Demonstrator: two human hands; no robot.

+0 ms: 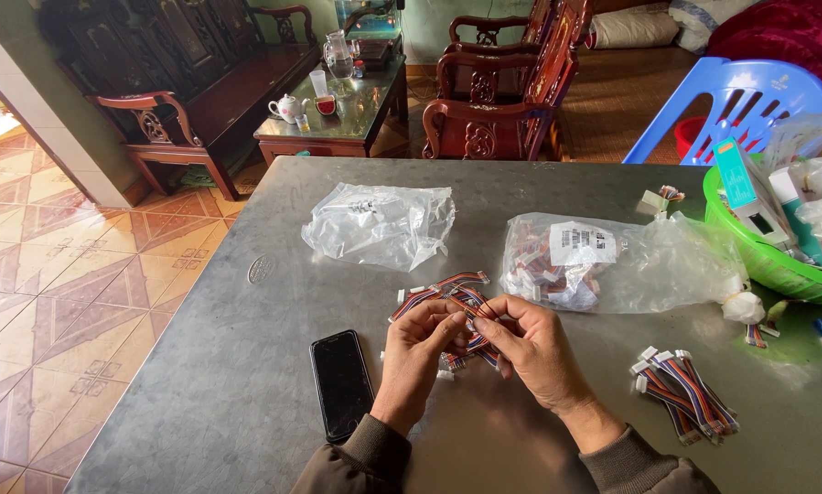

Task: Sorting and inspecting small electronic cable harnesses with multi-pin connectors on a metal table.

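Both hands, left hand (pixel 418 340) and right hand (pixel 531 349), are closed in a pinching grip on one ribbon cable (pixel 473 306) held between them just above the bench (pixel 246 384), its long axis running left-right, over a loose cable pile (pixel 447 285).

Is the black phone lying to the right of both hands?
No: the black phone lies flat on the table, left of the left hand and the right hand.
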